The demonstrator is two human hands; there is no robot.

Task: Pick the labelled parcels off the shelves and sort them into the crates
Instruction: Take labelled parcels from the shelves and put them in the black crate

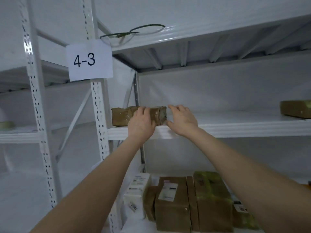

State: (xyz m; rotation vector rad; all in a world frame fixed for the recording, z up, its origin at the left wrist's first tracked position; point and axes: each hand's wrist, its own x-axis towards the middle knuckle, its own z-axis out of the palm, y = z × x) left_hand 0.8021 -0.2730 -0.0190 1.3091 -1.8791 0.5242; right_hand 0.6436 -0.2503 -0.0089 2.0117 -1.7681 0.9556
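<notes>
White metal shelving (218, 130) fills the view, its middle shelf at about the height of the raised hands. On the shelf below stands a row of parcels: a tall brown parcel (212, 199), a labelled brown box (171, 209) just beside it, and a white box (136, 195) at the left end. The taped brown parcel (122, 116) lies at the left end of the middle shelf, close to the front edge, well apart from another brown parcel (296, 109) at the far right. The left hand (141, 125) lies against its front face, fingers fairly straight and reaching the top edge. The right hand (183, 121) is spread wide at the parcel's right end – whether it touches, I cannot tell. A paper sign (89, 60) reading "4-3" hangs on the upright, and a thin cable (134, 31) loops on the top shelf.
</notes>
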